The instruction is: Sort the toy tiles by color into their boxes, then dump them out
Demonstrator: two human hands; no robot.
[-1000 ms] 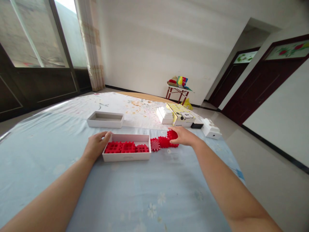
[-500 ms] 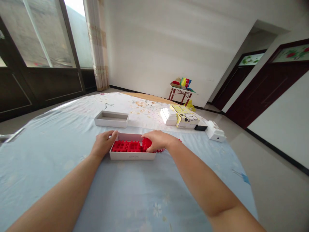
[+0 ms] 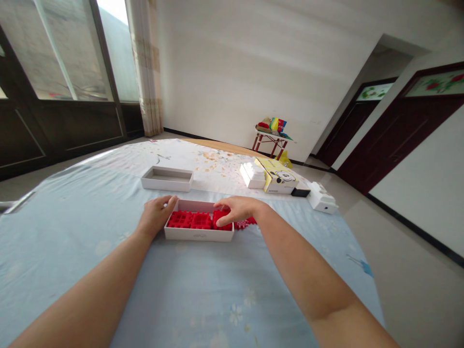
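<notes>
A white open box (image 3: 198,235) lies before me with red lattice-like plastic building blocks in a row inside. My left hand (image 3: 156,215) is closed around the box's left end, thumb at its rim. Over the right end hovers my right hand (image 3: 235,210), thumb and fingers spread around the rightmost red block (image 3: 219,219), which sits in the box. Whether the fingertips still touch that block is hard to tell. Two other red blocks, a left one (image 3: 180,220) and a middle one (image 3: 201,221), lie beside it. More red pieces (image 3: 244,223) lie on the cloth right of the box, partly hidden by my right hand.
Behind the box stands an empty white tray-like lid (image 3: 167,180). Farther right are a white box (image 3: 253,175), a yellow cartoon box (image 3: 279,176), a black box (image 3: 300,190) and another white box (image 3: 322,199). A floral cloth (image 3: 203,290) covers the round table.
The rightmost red block has settled lower and flatter in the box. My right hand's fingers have spread from it. My left hand stays at the box's left end.
</notes>
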